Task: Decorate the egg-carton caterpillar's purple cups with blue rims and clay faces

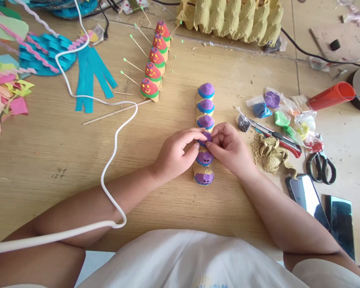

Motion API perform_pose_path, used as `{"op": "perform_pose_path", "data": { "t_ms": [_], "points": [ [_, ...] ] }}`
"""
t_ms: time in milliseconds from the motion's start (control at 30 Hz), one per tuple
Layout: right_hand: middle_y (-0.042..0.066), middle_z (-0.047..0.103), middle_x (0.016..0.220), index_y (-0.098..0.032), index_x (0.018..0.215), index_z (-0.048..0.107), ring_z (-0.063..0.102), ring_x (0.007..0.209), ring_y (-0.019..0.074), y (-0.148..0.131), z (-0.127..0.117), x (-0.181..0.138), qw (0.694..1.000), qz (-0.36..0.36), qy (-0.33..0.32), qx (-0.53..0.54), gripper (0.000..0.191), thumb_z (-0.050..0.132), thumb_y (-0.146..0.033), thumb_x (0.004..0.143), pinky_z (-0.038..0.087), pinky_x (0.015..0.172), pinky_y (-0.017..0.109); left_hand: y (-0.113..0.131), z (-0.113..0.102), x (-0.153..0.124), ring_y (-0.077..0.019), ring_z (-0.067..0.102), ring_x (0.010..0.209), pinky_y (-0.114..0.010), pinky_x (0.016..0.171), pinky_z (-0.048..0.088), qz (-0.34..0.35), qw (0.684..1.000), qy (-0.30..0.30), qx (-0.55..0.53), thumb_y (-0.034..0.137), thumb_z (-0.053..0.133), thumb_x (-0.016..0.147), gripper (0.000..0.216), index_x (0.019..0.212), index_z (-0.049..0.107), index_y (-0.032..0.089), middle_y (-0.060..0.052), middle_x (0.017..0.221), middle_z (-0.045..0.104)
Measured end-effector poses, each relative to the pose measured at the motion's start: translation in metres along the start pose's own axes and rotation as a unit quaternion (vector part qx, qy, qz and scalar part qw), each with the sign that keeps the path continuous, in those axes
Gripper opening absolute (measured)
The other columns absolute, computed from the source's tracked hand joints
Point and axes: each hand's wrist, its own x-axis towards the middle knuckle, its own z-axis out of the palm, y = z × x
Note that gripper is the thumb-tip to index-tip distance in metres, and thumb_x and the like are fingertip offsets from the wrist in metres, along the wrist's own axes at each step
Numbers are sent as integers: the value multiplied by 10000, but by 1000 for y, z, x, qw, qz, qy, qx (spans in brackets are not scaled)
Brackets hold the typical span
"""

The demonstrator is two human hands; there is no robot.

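A strip of egg-carton cups lies lengthwise in front of me, its bumps covered in purple and blue clay. The two bumps nearest me carry small dark dots. My left hand grips one bump from the left between thumb and forefinger. From the right, my right hand has its thumb and forefinger pinched together against the same bump; anything tiny between them is hidden. Further off to the left stands a second egg-carton strip in red and green with yellow faces and green-tipped sticks along its sides.
At right lie clay packets, a utility knife, carton scraps, black-handled scissors, two phones and a red tube. Egg trays sit at the back. A white cord crosses my left arm; blue paper lies beyond.
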Motion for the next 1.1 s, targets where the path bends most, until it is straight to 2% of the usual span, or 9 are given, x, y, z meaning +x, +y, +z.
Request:
{"op": "perform_pose_path", "data": {
  "t_ms": [533,800,1100],
  "points": [
    [-106,406,593,-233,928,519,343,521,77,-1,0,-1,1000,0,1,4,221,713,-157,854,247,501,238,0,0,0,-193,720,1215,-339,1095,567,17,1000,2,23,37,588,936,272,1102,747,182,-90,1247,772],
    [-106,408,596,-230,923,519,341,521,77,-2,0,-1,1000,2,2,-5,213,693,-134,847,244,507,244,0,0,0,-203,719,1215,-346,1085,570,3,1000,0,17,40,583,937,234,1035,735,188,-87,1249,765],
    [-108,408,593,-231,927,516,342,518,77,-3,0,-1,1000,7,2,-6,223,710,-153,851,245,505,242,0,0,0,-201,715,1215,-354,1098,564,0,1000,-1,18,41,589,928,257,1057,747,198,-78,1251,764]
  ]
}}
